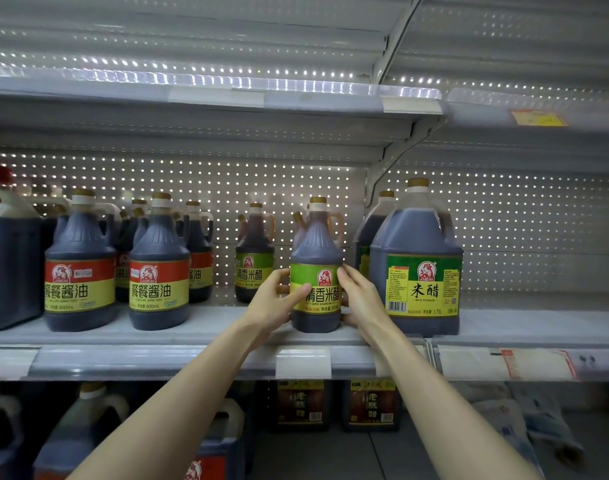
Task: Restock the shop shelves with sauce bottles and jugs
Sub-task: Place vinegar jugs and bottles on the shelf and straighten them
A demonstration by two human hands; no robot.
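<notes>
As left grip point(278, 301), right grip point(362, 299) clasp green-label bottle point(316, 252), on shelf point(199, 329)

- Body in view: two arms and two hands only, seen from the person's own head camera
- left forearm point(178, 403): bare along its whole visible length, from the lower frame edge to the wrist
- right forearm point(445, 403): likewise bare from frame edge to wrist
- Both forearms slim and smooth, narrowing toward the wrist; they look broadest at the bottom edge, where the wide-angle lens stretches them
- left hand point(275, 303): bare, slender fingers, thumb in plain sight
- right hand point(362, 299): bare, back towards the camera, knuckles faintly marked
- Fingernails: too small to judge length or finish
</notes>
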